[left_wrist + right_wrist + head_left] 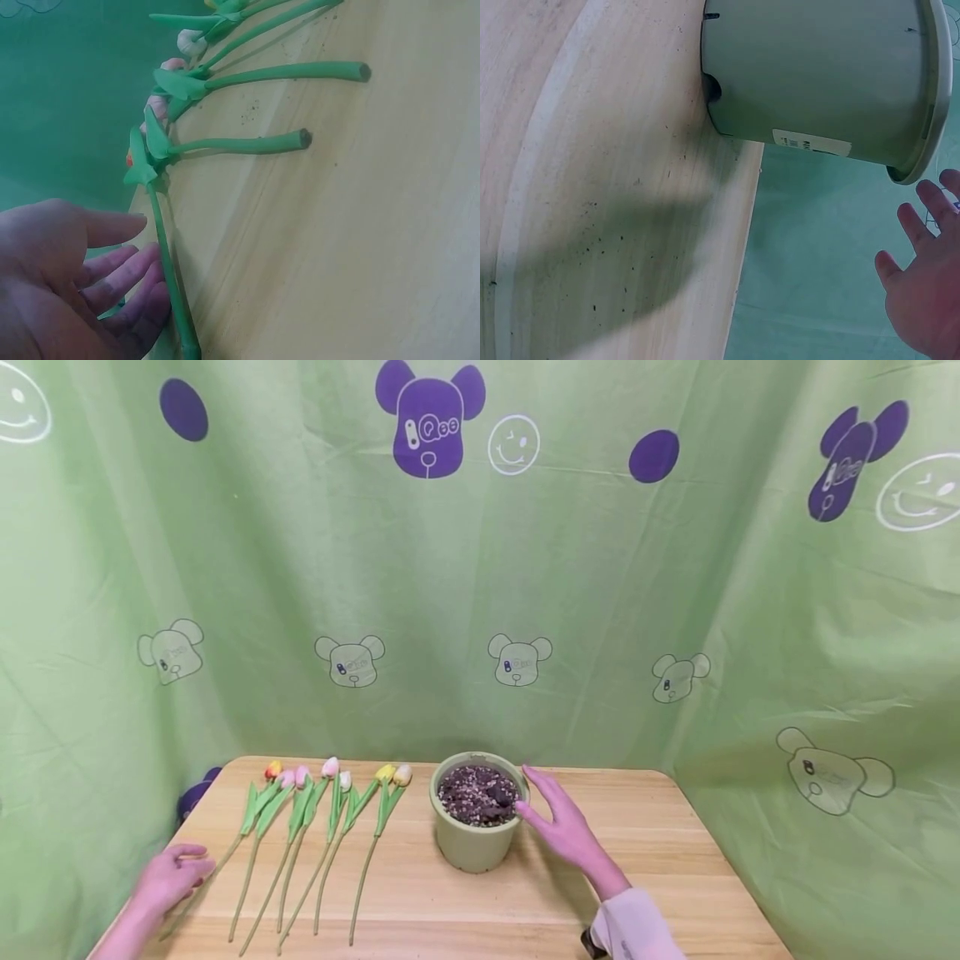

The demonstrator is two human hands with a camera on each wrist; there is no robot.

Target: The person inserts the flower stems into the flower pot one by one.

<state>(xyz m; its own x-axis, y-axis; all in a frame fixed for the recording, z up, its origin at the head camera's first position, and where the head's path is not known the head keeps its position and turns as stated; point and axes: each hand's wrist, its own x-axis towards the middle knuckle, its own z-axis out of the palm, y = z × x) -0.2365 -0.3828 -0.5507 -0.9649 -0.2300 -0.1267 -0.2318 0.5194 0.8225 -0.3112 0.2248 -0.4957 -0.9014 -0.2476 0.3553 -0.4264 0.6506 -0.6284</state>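
Observation:
My left hand (pixel 168 878) is at the table's left side, beside the stem of a red-and-yellow tulip (pixel 273 770). In the left wrist view its loosely bent fingers (pixel 120 281) lie right along that green stem (pixel 169 274), with the thumb apart from them. Right of it, several more tulips in pink, white and yellow lie in a row, among them a yellow one (pixel 385 772). A light green flowerpot (pixel 474 850) stands upright, filled with dark, speckled soil (pixel 472 789). My right hand (pixel 564 828) is at the pot's right rim, fingers spread and holding nothing.
The wooden table (pixel 600 893) carries everything. Dark soil crumbs (pixel 622 238) are scattered near the pot. A green curtain (pixel 450 568) with bear prints hangs round the back and both sides. A label (pixel 810 142) is stuck on the pot's side.

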